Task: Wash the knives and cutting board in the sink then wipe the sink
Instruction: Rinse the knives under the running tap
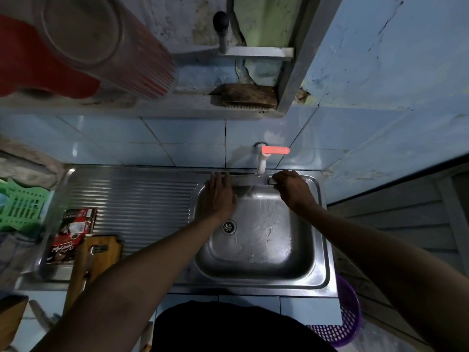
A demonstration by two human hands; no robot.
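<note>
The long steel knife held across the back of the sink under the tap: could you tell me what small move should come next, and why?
Probably slide the left hand along the blade of the long steel knife, rubbing it under the stream. The right hand grips the handle end, water runs from the white tap with the red lever onto the blade, and the left palm lies flat on it over the stainless steel sink.

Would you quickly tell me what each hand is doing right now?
Left hand: open, fingers flat on the knife blade under the tap.
Right hand: closed on the knife handle.
</note>
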